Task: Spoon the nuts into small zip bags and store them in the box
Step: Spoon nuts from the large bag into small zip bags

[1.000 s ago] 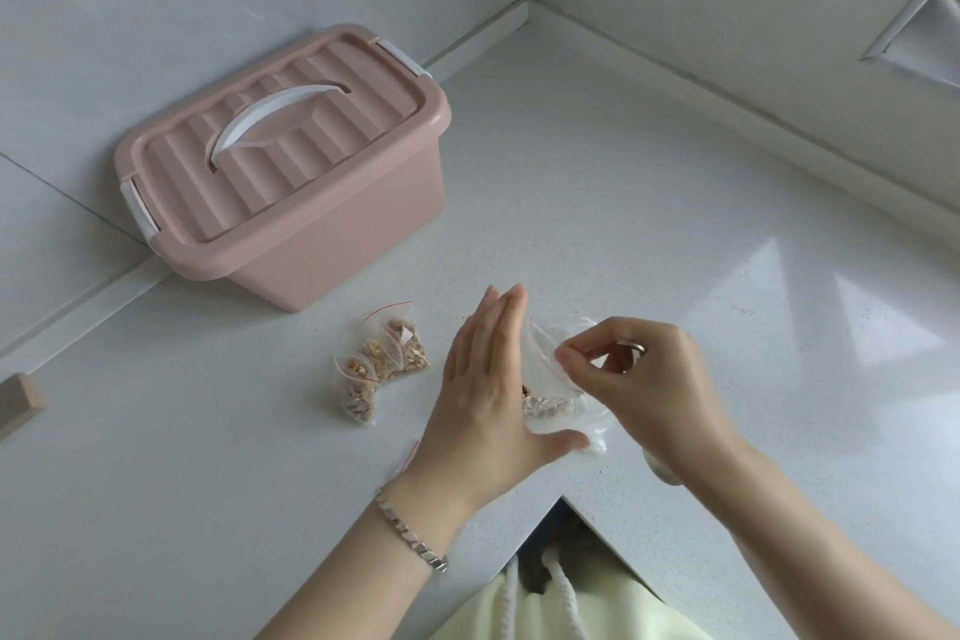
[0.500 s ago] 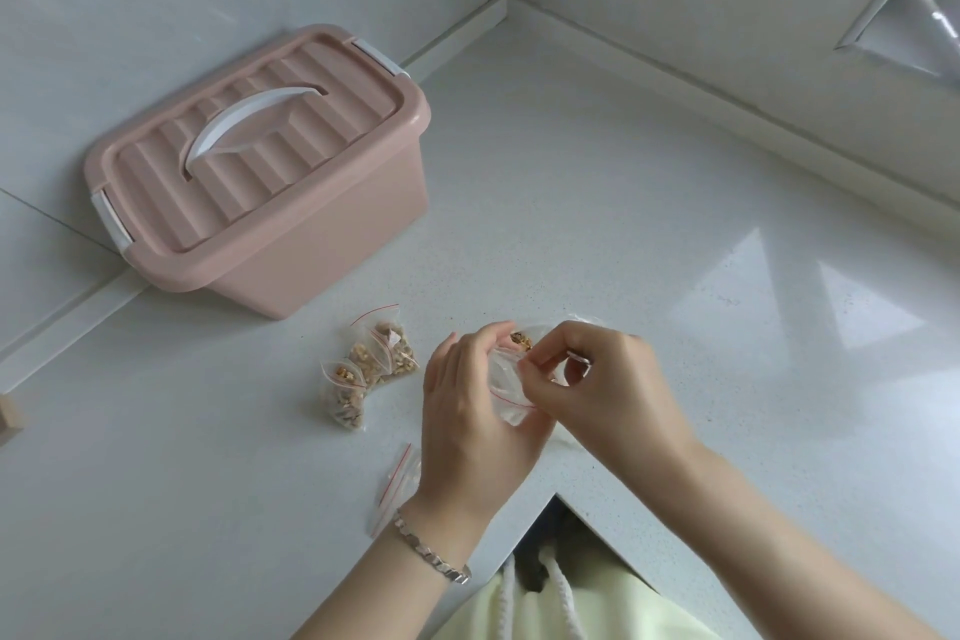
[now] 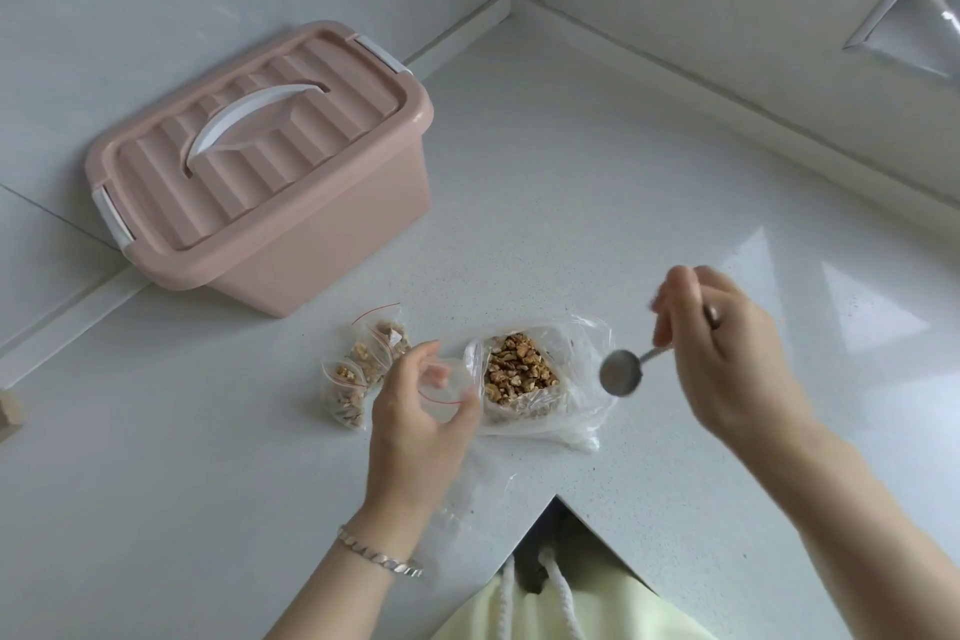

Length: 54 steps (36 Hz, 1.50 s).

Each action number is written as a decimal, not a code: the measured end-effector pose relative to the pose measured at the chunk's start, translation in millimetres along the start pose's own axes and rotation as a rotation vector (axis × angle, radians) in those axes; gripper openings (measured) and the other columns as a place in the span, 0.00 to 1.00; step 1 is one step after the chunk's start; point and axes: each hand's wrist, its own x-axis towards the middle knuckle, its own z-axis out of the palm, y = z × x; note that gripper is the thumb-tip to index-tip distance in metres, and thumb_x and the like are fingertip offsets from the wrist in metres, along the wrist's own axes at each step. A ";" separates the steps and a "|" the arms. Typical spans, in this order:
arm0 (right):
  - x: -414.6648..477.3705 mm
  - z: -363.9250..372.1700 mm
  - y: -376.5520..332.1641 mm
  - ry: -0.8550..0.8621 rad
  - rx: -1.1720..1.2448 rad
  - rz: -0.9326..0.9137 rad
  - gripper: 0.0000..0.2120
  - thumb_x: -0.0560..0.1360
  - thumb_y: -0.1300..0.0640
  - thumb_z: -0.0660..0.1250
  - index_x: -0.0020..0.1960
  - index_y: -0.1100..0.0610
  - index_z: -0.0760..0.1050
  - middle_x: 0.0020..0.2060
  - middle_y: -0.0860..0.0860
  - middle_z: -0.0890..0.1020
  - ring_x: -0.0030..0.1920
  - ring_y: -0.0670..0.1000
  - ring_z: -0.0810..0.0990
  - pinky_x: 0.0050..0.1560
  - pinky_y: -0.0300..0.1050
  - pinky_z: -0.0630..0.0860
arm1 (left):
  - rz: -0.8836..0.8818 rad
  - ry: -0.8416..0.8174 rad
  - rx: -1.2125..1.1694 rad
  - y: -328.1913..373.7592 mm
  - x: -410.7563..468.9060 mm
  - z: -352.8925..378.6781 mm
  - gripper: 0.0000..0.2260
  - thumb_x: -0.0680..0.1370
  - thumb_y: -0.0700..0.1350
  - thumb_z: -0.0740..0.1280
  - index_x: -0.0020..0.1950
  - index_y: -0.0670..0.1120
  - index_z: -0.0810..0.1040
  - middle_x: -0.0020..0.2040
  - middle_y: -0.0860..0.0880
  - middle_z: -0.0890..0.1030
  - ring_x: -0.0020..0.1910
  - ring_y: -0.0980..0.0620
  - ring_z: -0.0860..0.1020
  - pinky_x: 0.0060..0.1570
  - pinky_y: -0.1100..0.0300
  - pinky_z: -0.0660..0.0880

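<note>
My left hand [image 3: 415, 426] holds a small empty zip bag [image 3: 447, 387] open, its red-lined mouth facing right. Beside it lies a large clear bag of walnut pieces [image 3: 519, 372], open on the counter. My right hand [image 3: 727, 353] pinches the handle of a metal spoon [image 3: 621, 372], whose empty bowl hangs just right of the nut bag. Three filled small zip bags [image 3: 363, 366] lie in a cluster left of my left hand. The pink storage box [image 3: 270, 172] with a white handle stands closed at the back left.
Spare empty zip bags [image 3: 467, 494] lie under my left wrist near the counter's notched front edge [image 3: 556, 499]. Walls meet in a corner behind the box. A small wooden block [image 3: 10, 413] sits at the far left edge.
My hands have come apart. The right hand let go of the small bag, moved right and now holds the spoon. The large nut bag has come into view between them.
</note>
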 end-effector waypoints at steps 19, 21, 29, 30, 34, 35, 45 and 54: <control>-18.7 50.4 81.1 -0.032 0.073 0.248 0.16 0.79 0.50 0.53 0.43 0.53 0.76 0.32 0.50 0.81 0.35 0.43 0.80 0.38 0.37 0.72 | 0.011 -0.077 0.154 -15.1 -8.1 -1.2 0.25 0.70 0.39 0.73 0.65 0.41 0.71 0.55 0.46 0.79 0.54 0.50 0.75 0.52 0.86 0.57; -19.9 55.0 81.6 -0.029 0.102 0.256 0.15 0.79 0.50 0.53 0.44 0.54 0.76 0.33 0.50 0.81 0.35 0.43 0.79 0.37 0.34 0.72 | 0.022 -0.080 0.167 -13.7 -8.3 -0.2 0.24 0.69 0.37 0.73 0.63 0.39 0.71 0.53 0.46 0.79 0.53 0.50 0.75 0.53 0.85 0.56; -24.3 60.0 78.4 0.040 0.132 0.221 0.13 0.79 0.51 0.53 0.43 0.51 0.74 0.34 0.48 0.81 0.37 0.41 0.79 0.39 0.36 0.73 | -0.003 -0.026 0.107 -17.2 -8.6 0.9 0.24 0.68 0.29 0.68 0.63 0.39 0.71 0.47 0.56 0.72 0.51 0.75 0.66 0.52 0.84 0.58; -23.7 61.2 80.4 0.020 0.134 0.225 0.13 0.79 0.51 0.53 0.44 0.52 0.75 0.35 0.48 0.81 0.39 0.42 0.79 0.39 0.36 0.73 | -0.015 -0.028 0.097 -17.6 -8.6 0.8 0.25 0.68 0.29 0.67 0.64 0.39 0.70 0.48 0.58 0.71 0.52 0.75 0.66 0.52 0.84 0.58; -22.3 70.4 90.0 -0.070 0.188 0.252 0.12 0.79 0.52 0.54 0.47 0.51 0.76 0.38 0.47 0.81 0.43 0.42 0.80 0.41 0.33 0.74 | -0.084 -0.086 0.052 -19.4 -9.2 2.4 0.26 0.71 0.32 0.66 0.68 0.44 0.67 0.59 0.49 0.75 0.62 0.56 0.71 0.52 0.85 0.58; -22.4 72.4 91.8 -0.088 0.209 0.262 0.12 0.79 0.52 0.54 0.46 0.50 0.76 0.38 0.46 0.82 0.43 0.42 0.80 0.40 0.34 0.76 | -0.093 -0.097 0.047 -20.2 -9.3 2.9 0.26 0.72 0.32 0.66 0.68 0.46 0.66 0.61 0.46 0.75 0.63 0.51 0.71 0.53 0.85 0.58; -23.6 67.8 106.5 -0.156 0.393 0.372 0.15 0.80 0.55 0.54 0.43 0.56 0.78 0.36 0.54 0.83 0.37 0.48 0.83 0.38 0.36 0.78 | -0.069 -0.066 0.065 -15.0 -6.7 2.3 0.22 0.68 0.43 0.75 0.61 0.45 0.75 0.54 0.56 0.75 0.52 0.61 0.72 0.50 0.85 0.59; -21.4 82.5 103.5 -0.208 0.472 0.455 0.16 0.80 0.55 0.54 0.45 0.59 0.78 0.39 0.56 0.83 0.39 0.50 0.83 0.41 0.39 0.79 | -0.200 -0.105 -0.027 -18.4 -7.0 7.8 0.11 0.69 0.42 0.74 0.46 0.50 0.75 0.42 0.55 0.79 0.45 0.61 0.76 0.40 0.80 0.67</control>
